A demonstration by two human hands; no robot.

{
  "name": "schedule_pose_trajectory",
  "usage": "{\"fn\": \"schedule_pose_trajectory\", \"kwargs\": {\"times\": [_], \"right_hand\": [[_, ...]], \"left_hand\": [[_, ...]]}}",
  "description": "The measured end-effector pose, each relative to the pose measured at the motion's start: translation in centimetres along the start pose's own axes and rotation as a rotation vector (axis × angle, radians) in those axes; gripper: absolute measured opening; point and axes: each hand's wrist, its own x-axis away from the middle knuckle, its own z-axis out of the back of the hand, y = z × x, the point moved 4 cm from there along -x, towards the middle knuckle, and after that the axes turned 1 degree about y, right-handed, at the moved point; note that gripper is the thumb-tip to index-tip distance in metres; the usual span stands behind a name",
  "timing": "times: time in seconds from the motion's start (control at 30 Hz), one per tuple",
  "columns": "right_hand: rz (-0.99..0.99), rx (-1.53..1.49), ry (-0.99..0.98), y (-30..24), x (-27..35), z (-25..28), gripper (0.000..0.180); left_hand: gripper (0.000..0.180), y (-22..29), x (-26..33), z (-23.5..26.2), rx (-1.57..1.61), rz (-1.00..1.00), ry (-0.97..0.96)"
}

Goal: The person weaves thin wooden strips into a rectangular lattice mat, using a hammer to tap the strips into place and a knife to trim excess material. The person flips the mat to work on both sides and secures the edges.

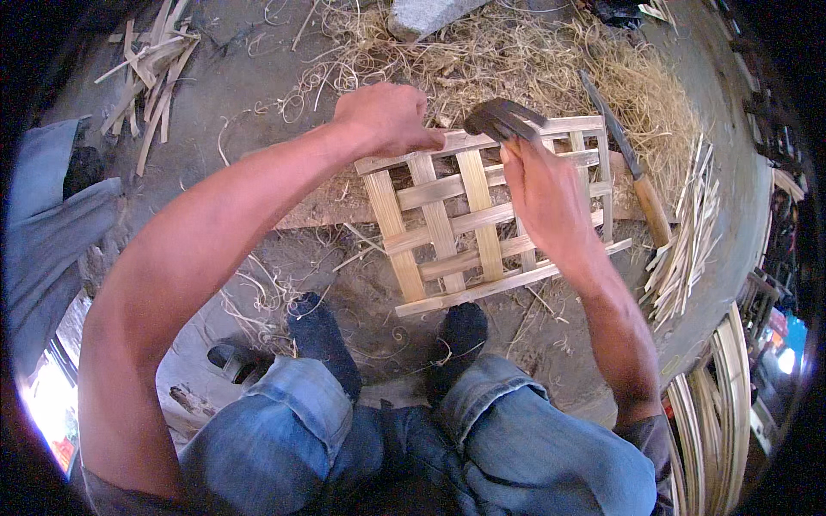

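A woven panel of flat bamboo strips (441, 225), with open squares between the strips, lies on the ground in front of my feet. My left hand (385, 119) is closed at the panel's far left corner, its fingertips against the far edge strip; anything pinched in them is too small to make out. My right hand (548, 193) is wrapped round a hammer, whose dark metal head (506, 120) is over the far edge strip, right of my left hand. The palm and wrist cover the handle and part of the panel's right side.
A wooden board (314, 206) lies under the panel. A long knife with a wooden handle (651, 211) rests just right of it, beside a bundle of thin strips (685, 241). Curly shavings (516, 56) and a stone block (430, 17) are beyond. More strips (155, 73) lie far left.
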Motion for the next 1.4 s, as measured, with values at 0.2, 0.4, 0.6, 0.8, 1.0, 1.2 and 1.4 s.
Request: {"fn": "schedule_pose_trajectory", "kwargs": {"times": [0.2, 0.4, 0.6, 0.8, 1.0, 1.2, 1.4], "right_hand": [[0.029, 0.076, -0.159, -1.2, -1.6, 0.7, 0.023], [0.017, 0.200, -0.257, -1.4, -2.7, 2.7, 0.022], [0.094, 0.191, -0.228, 1.4, -1.5, 0.5, 0.021], [-0.019, 0.092, -0.099, 1.2, -0.6, 0.5, 0.027], [0.048, 0.061, -0.015, 0.9, 0.1, 0.0, 0.031], [-0.042, 0.100, -0.138, 2.3, 0.6, -1.3, 0.028], [0.016, 0.119, -0.106, 1.4, 0.1, -0.2, 0.028]], "left_hand": [[0.048, -0.2, 0.6, 0.0, -0.014, -0.087, 0.097], [0.046, -0.1, 1.2, 0.2, -0.009, 0.012, 0.073], [0.046, 0.3, 0.9, -0.1, -0.024, -0.016, 0.098], [0.050, 0.2, 0.8, 0.2, 0.004, -0.009, 0.058], [0.048, -0.5, 0.3, -0.2, -0.052, 0.022, -0.014], [0.048, 0.0, 0.0, 0.2, -0.039, 0.022, -0.003], [0.049, 0.0, 0.1, -0.1, -0.042, 0.068, -0.033]]}}
